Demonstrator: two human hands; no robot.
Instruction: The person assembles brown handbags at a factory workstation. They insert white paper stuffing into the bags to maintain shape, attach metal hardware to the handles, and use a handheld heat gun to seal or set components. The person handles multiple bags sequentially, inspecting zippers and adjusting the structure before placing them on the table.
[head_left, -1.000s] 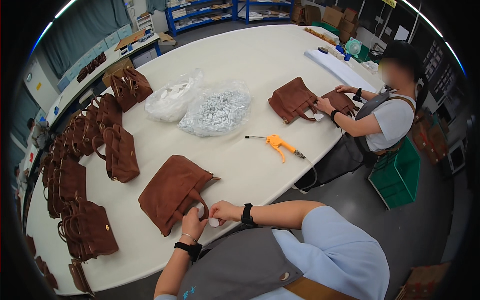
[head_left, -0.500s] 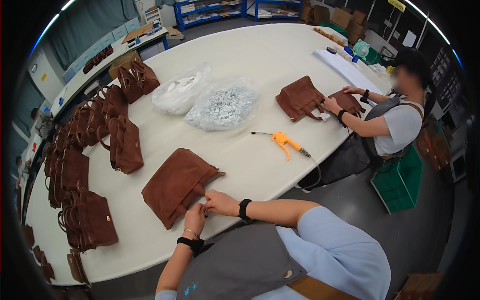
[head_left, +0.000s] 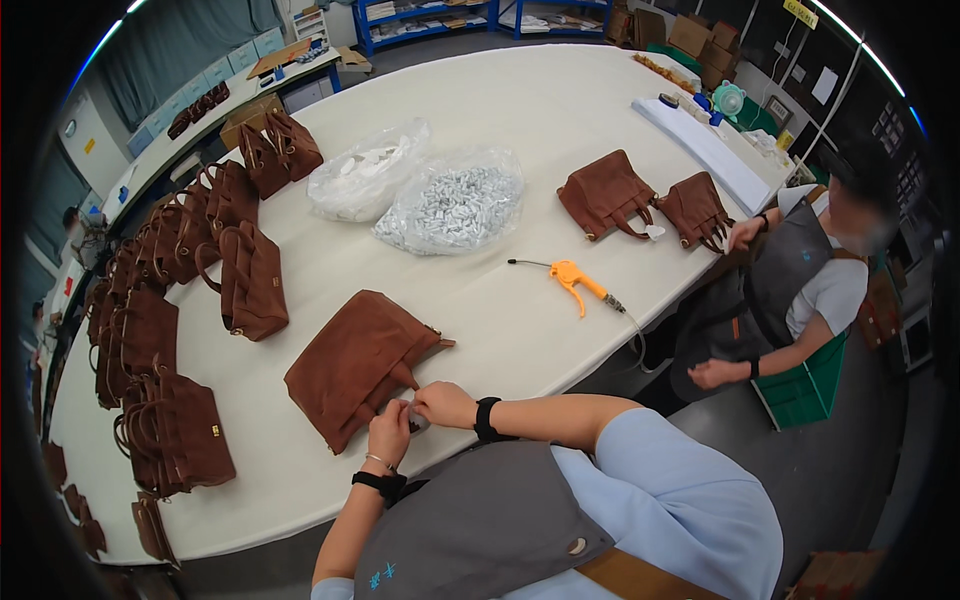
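A large brown handbag (head_left: 355,365) lies on its side on the white table, its handle side toward me. Close against that side, my left hand (head_left: 390,435) and my right hand (head_left: 443,405) meet with fingers closed in pinches. Between them a small whitish piece (head_left: 416,418) shows at the bag's handle; its kind is too small to tell. My fingers hide most of the handle there. To the right of the bag, an orange air blow gun (head_left: 575,280) with a hose lies on the table.
Rows of brown handbags (head_left: 150,335) stand at the left. Clear plastic bags of white (head_left: 365,170) and grey-white small pieces (head_left: 450,205) lie mid-table. At the right a co-worker (head_left: 800,270) sits by two brown handbags (head_left: 607,195) and a green crate (head_left: 815,385).
A whitish piece now shows between my hands, which have barely moved. The co-worker has let go of the smaller handbag and leaned back, one hand lowered beside the table.
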